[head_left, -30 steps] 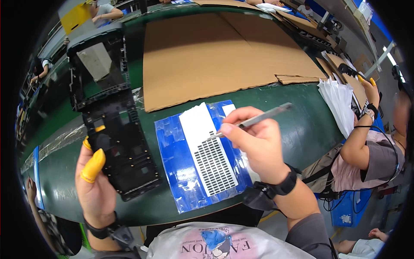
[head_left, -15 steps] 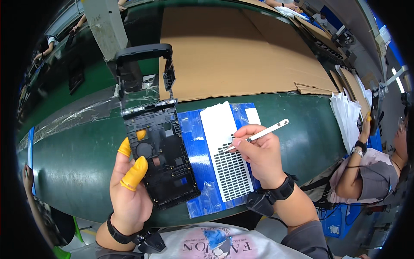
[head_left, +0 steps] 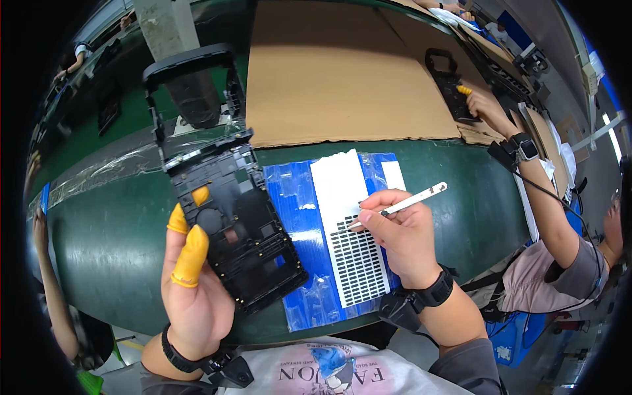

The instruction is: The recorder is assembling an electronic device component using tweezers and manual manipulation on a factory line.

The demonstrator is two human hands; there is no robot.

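Observation:
In my left hand point(head_left: 201, 303), thumb and fingers in yellow finger cots grip a black plastic housing point(head_left: 253, 217) by its left edge. The housing is tilted, with an open rectangular handle frame at its far end and its ribbed inner side showing. My right hand point(head_left: 408, 240) pinches slim white tweezers point(head_left: 421, 197). Their tips are low over the white sheet point(head_left: 336, 178), at the upper rows of small black rectangular stickers point(head_left: 359, 270). Whether a sticker is between the tips is too small to tell. The sheet lies on a blue board point(head_left: 289, 197) wrapped in clear tape.
A large brown cardboard sheet point(head_left: 342, 79) covers the far side of the green table point(head_left: 112, 243). At right, a co-worker's hand point(head_left: 484, 108) in a yellow finger cot rests on another black housing point(head_left: 453, 92) there. A grey post point(head_left: 168, 33) rises at far left.
My left hand and the housing have shifted left and slightly away. My right hand stays nearly still at the sheet. The co-worker's arm has reached in and set a housing on the cardboard.

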